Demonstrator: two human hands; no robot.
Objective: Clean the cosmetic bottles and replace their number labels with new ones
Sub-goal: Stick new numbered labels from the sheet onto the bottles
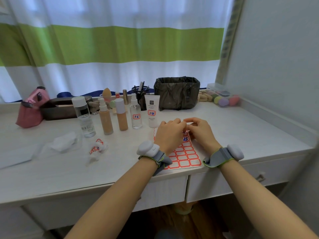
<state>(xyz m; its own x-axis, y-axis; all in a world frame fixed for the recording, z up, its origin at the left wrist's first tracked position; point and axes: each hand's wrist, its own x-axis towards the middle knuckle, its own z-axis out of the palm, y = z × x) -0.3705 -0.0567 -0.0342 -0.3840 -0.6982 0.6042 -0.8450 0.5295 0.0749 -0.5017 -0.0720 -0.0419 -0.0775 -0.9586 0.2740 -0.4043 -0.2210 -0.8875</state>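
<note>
1. Head view, far left of the desk (241,128): a pink pouch (31,111) leans by a dark box (58,109); nearer the edge lie white cotton pads (64,142) and crumpled wipes with peeled red-bordered labels (97,147).
2. A row of bottles stands next: a clear bottle (84,116) with a white cap; 2 beige foundation bottles (105,116) (121,114); a clear spray bottle (135,113) labelled 15; a white tube (152,111) labelled 14 (standing on its cap).
3. Behind the tube sits a bin lined with a dark bag (177,92).
4. The left hand (170,133) and right hand (198,130) meet over the label sheet (184,156); both sets of fingers are curled, tips pinched together at the sheet's upper part; whether a label is lifted, I cannot tell.
5. Far right, a clear box of coloured sponges (222,99) stands by the wall.
</note>
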